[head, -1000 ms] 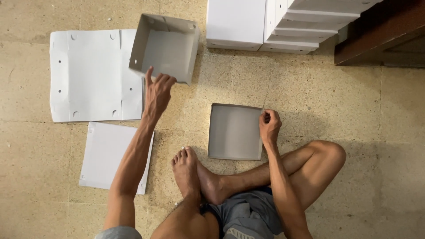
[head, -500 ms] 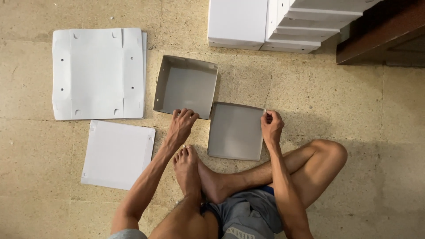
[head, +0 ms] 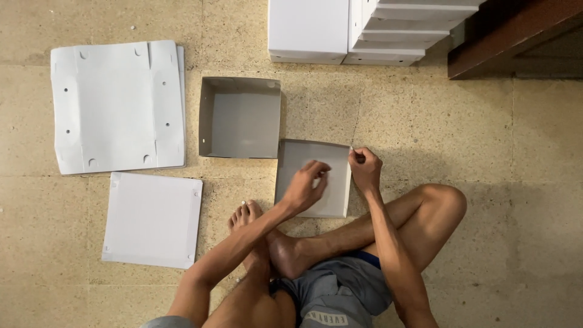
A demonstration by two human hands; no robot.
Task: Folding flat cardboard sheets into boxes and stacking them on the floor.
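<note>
A shallow grey cardboard tray (head: 291,159) lies on the floor in front of my crossed legs. My left hand (head: 306,185) is over its middle with the fingers loosely bent, touching or just above the inside and holding nothing. My right hand (head: 364,169) pinches the tray's far right corner. A deeper grey open box (head: 240,118) sits upright on the floor, its near right corner against the tray's far left corner, with no hand on it.
Flat white cardboard blanks (head: 115,106) lie stacked at the far left, and a white square sheet (head: 152,218) lies nearer. Stacks of finished white boxes (head: 364,27) stand at the back. A dark wooden beam (head: 516,33) crosses the far right corner.
My left hand drew the deep grey box from the far left to beside the tray, let it go, and moved onto the shallow tray. My right hand stayed at the tray's corner.
</note>
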